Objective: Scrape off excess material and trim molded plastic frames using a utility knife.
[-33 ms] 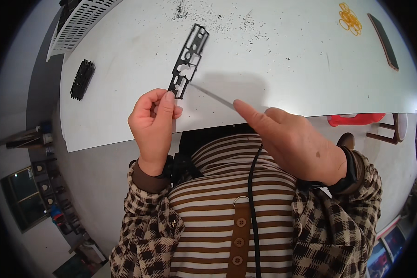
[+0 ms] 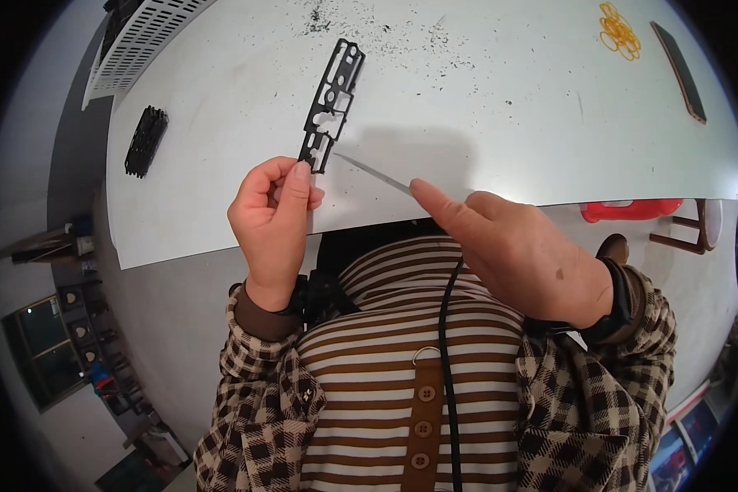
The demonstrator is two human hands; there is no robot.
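My left hand (image 2: 272,201) pinches the near end of a long black plastic frame (image 2: 330,97) between thumb and fingers. The frame has several cut-outs and is held tilted above the white table (image 2: 541,148). In my closed right hand (image 2: 521,250) is a thin, pointed grey metal blade (image 2: 377,174), the index finger laid along it. Its handle is hidden in the palm. The blade's tip lies just right of the frame's lower edge, seemingly with a slight gap.
Black shavings (image 2: 385,31) are scattered over the far table. A stack of black plastic parts (image 2: 147,141) lies at the left, near a white slotted basket (image 2: 152,49). Yellow rubber bands (image 2: 619,34) and a phone (image 2: 679,74) lie at the far right. A red stool (image 2: 631,211) stands beyond the table edge.
The frame's far end has shifted slightly left and away from me. The blade's tip has drawn a little nearer to me, off the frame's edge.
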